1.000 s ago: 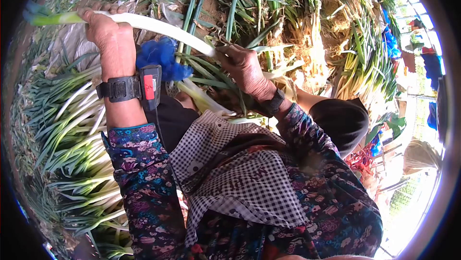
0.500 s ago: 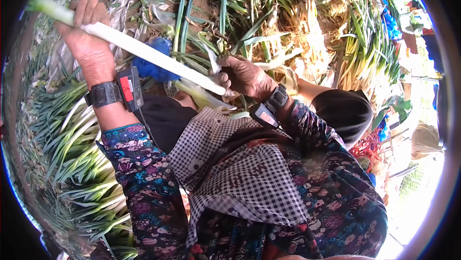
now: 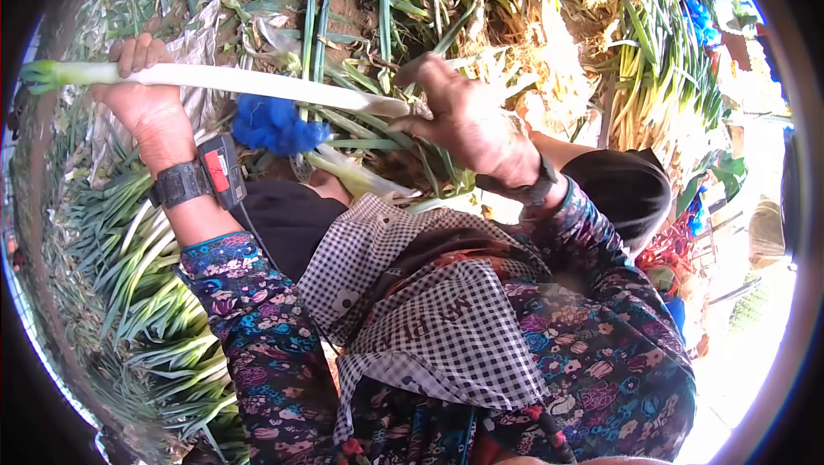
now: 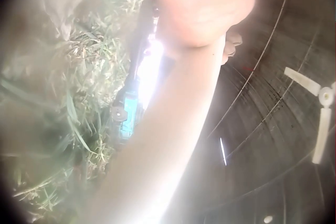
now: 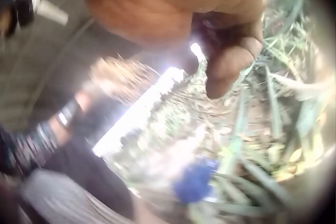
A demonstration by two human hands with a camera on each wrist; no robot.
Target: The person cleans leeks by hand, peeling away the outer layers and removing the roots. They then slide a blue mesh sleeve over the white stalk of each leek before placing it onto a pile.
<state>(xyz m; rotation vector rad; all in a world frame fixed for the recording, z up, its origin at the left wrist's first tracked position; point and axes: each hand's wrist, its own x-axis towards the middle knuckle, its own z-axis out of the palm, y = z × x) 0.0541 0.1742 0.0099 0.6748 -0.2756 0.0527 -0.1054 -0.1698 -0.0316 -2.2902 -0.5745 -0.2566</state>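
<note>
Scattered letters on a checked cloth

The only lettering I can pick out through the head camera is a short row of dark, reddish-brown capitals on the black-and-white checked cloth across the person's front. From my viewpoint the row slants and appears upside down. I read an M, then probably a Y, then what looks like PL; the fabric sits in folds, so I can't vouch for the whole wording. The red label on the left wrist unit bears a small dark mark, too small for me to read. Both wrist views are too hazy for reading.
</note>
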